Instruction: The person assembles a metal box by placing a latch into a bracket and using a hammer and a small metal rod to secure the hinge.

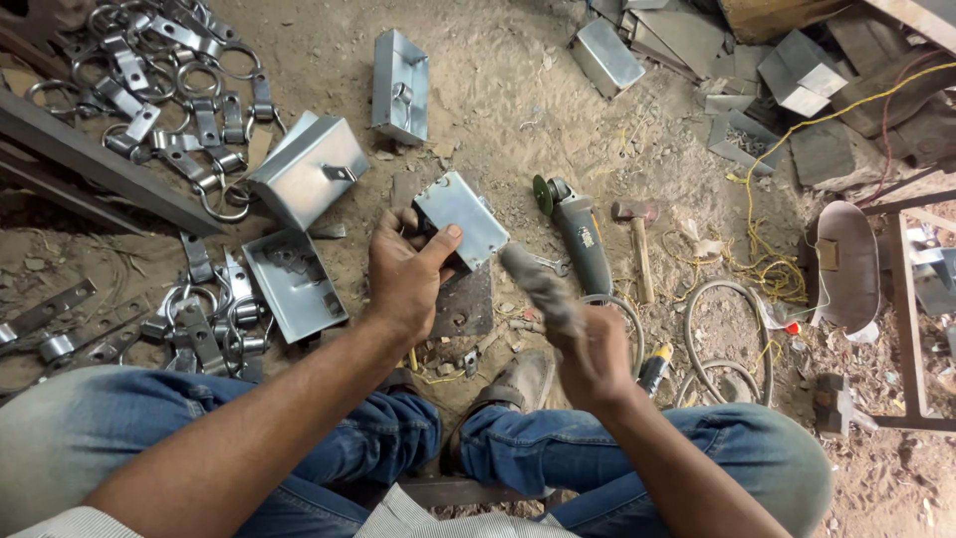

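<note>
knees [418,438] low in frame. left hand [403,274] pinches box [461,217] at fingertips; right hand [588,344] fisted on blurred hammer [538,284] just beside box. keep thumb off the strike edge.

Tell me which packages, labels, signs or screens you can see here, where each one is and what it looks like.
No packages, signs or screens show.
Label: a small pale sticker on the grey body of the angle grinder, lying on the dirt right of the metal box that the left hand holds; its print is too small to tell.
Tag: a small tan square on the curved metal shield at the right.
</note>
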